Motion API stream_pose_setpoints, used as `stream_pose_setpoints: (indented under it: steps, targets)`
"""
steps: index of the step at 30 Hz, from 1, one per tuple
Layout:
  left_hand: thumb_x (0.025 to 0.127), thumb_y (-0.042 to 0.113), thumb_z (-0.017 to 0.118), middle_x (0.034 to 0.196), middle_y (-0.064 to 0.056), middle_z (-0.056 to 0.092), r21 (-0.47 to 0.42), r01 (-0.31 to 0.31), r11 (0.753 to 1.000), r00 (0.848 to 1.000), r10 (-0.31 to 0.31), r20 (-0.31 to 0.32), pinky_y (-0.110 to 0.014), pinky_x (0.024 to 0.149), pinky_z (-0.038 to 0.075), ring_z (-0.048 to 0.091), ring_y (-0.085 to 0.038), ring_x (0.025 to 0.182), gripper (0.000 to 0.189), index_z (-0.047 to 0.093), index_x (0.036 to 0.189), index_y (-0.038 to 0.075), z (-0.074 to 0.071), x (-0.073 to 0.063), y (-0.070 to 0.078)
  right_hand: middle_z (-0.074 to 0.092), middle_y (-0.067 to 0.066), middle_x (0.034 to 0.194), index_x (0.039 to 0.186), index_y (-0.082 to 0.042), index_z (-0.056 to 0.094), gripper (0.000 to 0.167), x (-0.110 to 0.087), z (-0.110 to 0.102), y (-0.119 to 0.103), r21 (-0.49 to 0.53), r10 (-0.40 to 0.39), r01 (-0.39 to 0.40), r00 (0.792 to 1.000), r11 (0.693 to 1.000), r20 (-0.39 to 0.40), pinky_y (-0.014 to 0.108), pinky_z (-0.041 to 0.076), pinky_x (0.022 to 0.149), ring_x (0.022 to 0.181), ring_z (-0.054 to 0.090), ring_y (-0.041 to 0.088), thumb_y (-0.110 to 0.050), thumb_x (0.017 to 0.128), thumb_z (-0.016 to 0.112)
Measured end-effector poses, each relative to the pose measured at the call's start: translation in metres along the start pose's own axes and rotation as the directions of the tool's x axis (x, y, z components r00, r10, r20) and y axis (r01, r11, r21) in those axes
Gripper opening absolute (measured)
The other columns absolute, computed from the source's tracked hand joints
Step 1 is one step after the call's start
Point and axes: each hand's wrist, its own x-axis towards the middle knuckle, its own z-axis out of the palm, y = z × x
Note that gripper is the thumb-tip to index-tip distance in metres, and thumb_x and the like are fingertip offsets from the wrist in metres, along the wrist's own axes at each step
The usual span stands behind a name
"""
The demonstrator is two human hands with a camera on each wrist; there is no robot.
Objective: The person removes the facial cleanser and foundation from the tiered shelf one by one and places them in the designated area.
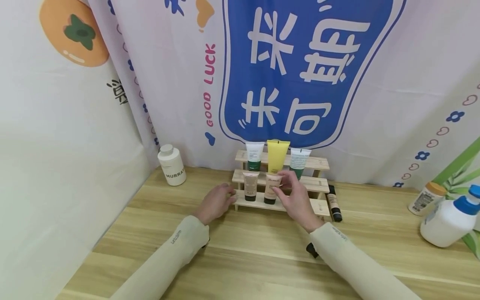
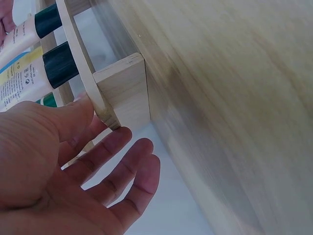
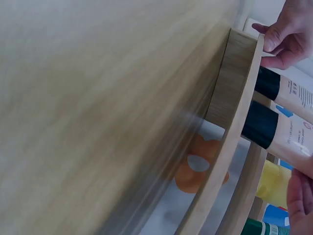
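1. Pinching the pink cosmetic tube (image 1: 271, 194) between thumb and fingers, that's the right hand (image 1: 298, 205). The tube's upright, black cap down, on the bottom step of a little wooden tiered rack (image 1: 319, 205).
2. Left hand (image 1: 216, 203) has thumb and index on the left end of that bottom step, kinda pinching it. Other fingers loosely bent, not holding anything.
3. Second pink tube (image 1: 250, 188) stands just left of the pinched one, also cap down, not touched.
4. Row behind those: white tube with a dark green cap (image 1: 254, 154), yellow tube (image 1: 277, 156), then a pale tube with a green cap (image 1: 300, 159).
5. On the desk (image 1: 243, 254), a black-capped tube (image 1: 333, 203) lies right by the rack's right end.
6. White MURRAY bottle (image 1: 171, 166) is off left; orange-capped bottle (image 1: 425, 200) and blue-topped white bottle (image 1: 446, 223) sit way over right.
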Motion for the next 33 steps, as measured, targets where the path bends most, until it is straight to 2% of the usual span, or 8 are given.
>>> stream_pose_setpoints:
  steps: [5,11,19,24,29,33]
  targets:
    - [0.089,0.016,0.068,0.1,-0.006,0.061,0.008,-0.034,0.999,0.999,0.034,-0.018,-0.038,0.084,0.049,0.059,-0.023,0.093,0.021,0.067,0.107,0.004,0.001,0.001,-0.001,0.06,-0.003,0.087,0.12,-0.015,0.05,0.039,-0.002,0.0,0.002,0.007,-0.065,0.065,0.998,0.998,-0.016,0.031,0.051,0.064,0.077,0.06,0.011,-0.009,0.087,0.069]
    - [0.089,0.016,0.067,0.101,-0.007,0.061,0.005,-0.018,1.0,1.0,0.018,-0.015,-0.039,0.085,0.048,0.058,-0.024,0.094,0.022,0.067,0.107,0.004,-0.001,0.0,0.002,0.06,-0.002,0.089,0.122,-0.015,0.052,0.04,-0.004,-0.011,-0.005,0.037,-0.11,0.111,0.993,0.993,-0.037,0.03,0.053,0.064,0.077,0.061,0.013,-0.007,0.087,0.069]
    - [0.089,0.016,0.067,0.102,-0.007,0.061,0.009,-0.004,1.0,1.0,0.004,-0.007,-0.04,0.086,0.048,0.058,-0.025,0.095,0.021,0.067,0.107,0.004,-0.004,0.0,0.004,0.063,0.005,0.092,0.124,-0.01,0.055,0.043,-0.004,-0.039,-0.016,0.037,-0.156,0.159,0.985,0.987,-0.072,0.027,0.055,0.066,0.077,0.063,0.017,0.0,0.084,0.069]
    - [0.09,0.016,0.067,0.101,-0.007,0.061,0.001,-0.003,1.0,1.0,0.003,0.003,-0.039,0.085,0.048,0.058,-0.024,0.094,0.022,0.067,0.108,0.004,-0.002,0.001,0.004,0.062,0.009,0.091,0.122,-0.004,0.056,0.047,-0.006,-0.055,-0.013,0.036,-0.178,0.183,0.977,0.982,-0.119,0.024,0.054,0.063,0.076,0.062,0.02,0.008,0.079,0.071]
    - [0.09,0.016,0.066,0.1,-0.007,0.061,0.003,0.003,1.0,1.0,-0.003,0.001,-0.04,0.085,0.048,0.058,-0.024,0.093,0.022,0.067,0.108,0.003,-0.002,0.0,0.005,0.063,0.008,0.091,0.122,-0.002,0.057,0.048,-0.008,-0.074,-0.009,0.031,-0.174,0.181,0.973,0.983,-0.151,0.018,0.051,0.068,0.079,0.06,0.016,0.012,0.078,0.07]
    - [0.089,0.014,0.067,0.098,-0.006,0.06,-0.005,0.015,1.0,1.0,-0.015,-0.003,-0.04,0.084,0.048,0.058,-0.024,0.092,0.02,0.067,0.106,0.004,-0.002,-0.002,0.005,0.063,0.006,0.091,0.122,-0.002,0.057,0.047,-0.012,-0.091,-0.005,-0.006,-0.178,0.179,0.971,0.984,-0.157,0.016,0.05,0.068,0.078,0.059,0.013,0.012,0.079,0.07]
